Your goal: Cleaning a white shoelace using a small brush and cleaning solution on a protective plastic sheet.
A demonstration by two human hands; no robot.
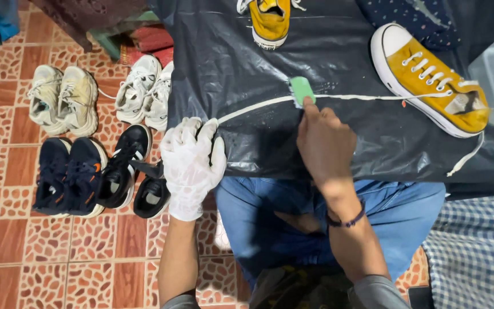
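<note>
Between gloved left hand (191, 163) and right hand (324, 143), white shoelace (258, 106).

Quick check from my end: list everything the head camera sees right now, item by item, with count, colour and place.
small green scrub brush: 1, green, on the lace at mid-sheet
long white shoelace: 1, white, stretched across the sheet
black plastic sheet: 1, black, covering the work surface
yellow canvas sneakers: 2, yellow with white soles, one right, one at top edge
white trainers: 4, off-white, on the floor, upper left
navy shoes: 2, dark blue, on the floor, left
black shoes: 2, black and white, beside the navy pair
tiled floor: terracotta, left
left hand: white glove, pinning the lace end
right hand: bare, fingertips on the brush
</note>
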